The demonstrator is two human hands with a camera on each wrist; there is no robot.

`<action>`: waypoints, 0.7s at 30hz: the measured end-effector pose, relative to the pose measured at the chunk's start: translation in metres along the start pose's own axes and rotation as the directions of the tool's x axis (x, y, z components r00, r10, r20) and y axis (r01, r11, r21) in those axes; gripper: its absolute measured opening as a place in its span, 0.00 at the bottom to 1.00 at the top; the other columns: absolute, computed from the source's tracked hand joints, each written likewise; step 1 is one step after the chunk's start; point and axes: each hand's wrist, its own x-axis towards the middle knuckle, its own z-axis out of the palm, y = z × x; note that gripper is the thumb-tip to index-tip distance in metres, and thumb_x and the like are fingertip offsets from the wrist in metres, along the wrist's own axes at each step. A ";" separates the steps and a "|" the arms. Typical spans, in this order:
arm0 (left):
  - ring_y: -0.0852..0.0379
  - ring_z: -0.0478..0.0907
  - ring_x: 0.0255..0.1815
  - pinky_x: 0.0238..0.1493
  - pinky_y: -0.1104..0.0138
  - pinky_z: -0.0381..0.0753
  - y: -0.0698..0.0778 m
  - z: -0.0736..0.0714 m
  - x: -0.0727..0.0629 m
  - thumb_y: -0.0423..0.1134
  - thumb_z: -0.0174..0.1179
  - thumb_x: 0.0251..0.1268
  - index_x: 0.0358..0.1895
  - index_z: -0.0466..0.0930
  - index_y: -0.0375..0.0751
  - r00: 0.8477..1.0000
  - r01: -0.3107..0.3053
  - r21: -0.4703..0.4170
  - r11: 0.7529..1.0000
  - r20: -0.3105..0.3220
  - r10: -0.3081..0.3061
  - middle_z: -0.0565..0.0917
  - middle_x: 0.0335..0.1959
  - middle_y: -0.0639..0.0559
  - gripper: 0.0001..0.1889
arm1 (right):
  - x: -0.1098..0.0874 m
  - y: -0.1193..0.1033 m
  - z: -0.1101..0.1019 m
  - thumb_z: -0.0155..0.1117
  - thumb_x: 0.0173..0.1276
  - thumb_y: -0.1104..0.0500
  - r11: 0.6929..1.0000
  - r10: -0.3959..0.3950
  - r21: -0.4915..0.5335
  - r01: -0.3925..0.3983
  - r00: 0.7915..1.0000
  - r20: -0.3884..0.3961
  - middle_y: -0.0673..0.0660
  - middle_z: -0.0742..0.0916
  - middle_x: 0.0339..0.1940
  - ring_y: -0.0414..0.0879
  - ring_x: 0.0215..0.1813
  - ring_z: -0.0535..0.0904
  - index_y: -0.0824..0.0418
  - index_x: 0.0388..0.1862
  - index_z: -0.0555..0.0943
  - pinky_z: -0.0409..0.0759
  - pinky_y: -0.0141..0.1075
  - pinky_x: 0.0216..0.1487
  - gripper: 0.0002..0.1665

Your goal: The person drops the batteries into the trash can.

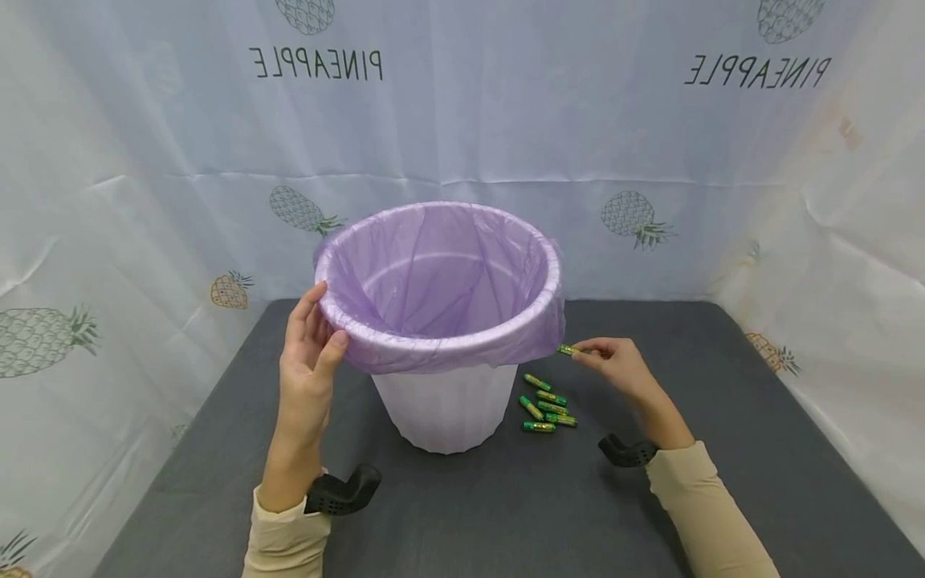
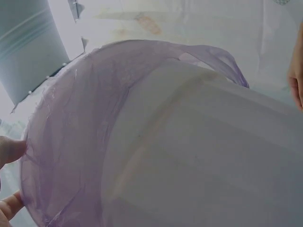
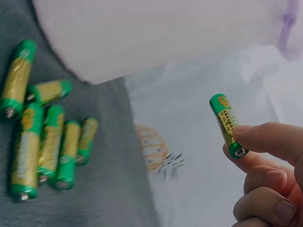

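A white trash bin (image 1: 444,409) stands on the dark table, lined with a purple trash bag (image 1: 462,353) folded over its rim. My left hand (image 1: 307,385) rests against the bin's left rim, fingers and thumb spread on the bag. In the left wrist view, a thumb (image 2: 12,150) and a fingertip touch the bag's edge. Right of the bin, my right hand (image 1: 614,365) pinches a green and gold battery (image 3: 227,124) between thumb and finger, off the table and just outside the rim. Several similar batteries (image 1: 552,397) lie on the table below it.
The dark table (image 1: 723,449) spreads around the bin. Behind and at the sides hangs a white curtain (image 1: 491,120) with pineapple prints. A black wrist device (image 1: 343,490) is on the left wrist, another (image 1: 627,452) on the right.
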 end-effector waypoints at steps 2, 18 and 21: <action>0.61 0.65 0.68 0.65 0.77 0.67 0.000 0.000 0.000 0.25 0.45 0.68 0.71 0.56 0.41 1.000 0.009 0.002 1.000 -0.009 -0.009 0.63 0.70 0.50 0.29 | -0.001 -0.007 -0.003 0.63 0.68 0.58 1.000 -0.011 0.016 0.011 1.000 -0.001 0.42 0.66 0.13 0.35 0.17 0.55 0.72 0.50 0.81 0.60 0.33 0.21 0.19; 0.61 0.65 0.69 0.66 0.77 0.67 0.000 0.000 -0.001 0.25 0.45 0.69 0.71 0.57 0.41 1.000 -0.023 -0.013 1.000 0.020 0.024 0.63 0.70 0.50 0.28 | -0.013 -0.054 -0.026 0.64 0.67 0.58 0.995 -0.095 -0.017 0.094 0.992 -0.087 0.40 0.68 0.14 0.37 0.21 0.58 0.71 0.48 0.82 0.61 0.35 0.24 0.18; 0.60 0.65 0.69 0.66 0.77 0.67 -0.001 0.000 -0.001 0.24 0.45 0.69 0.72 0.56 0.41 0.999 -0.028 -0.012 1.000 0.026 0.029 0.63 0.70 0.50 0.28 | -0.016 -0.064 -0.032 0.64 0.66 0.59 0.991 -0.136 -0.011 0.136 0.983 -0.120 0.41 0.66 0.13 0.38 0.19 0.57 0.71 0.46 0.82 0.61 0.36 0.23 0.16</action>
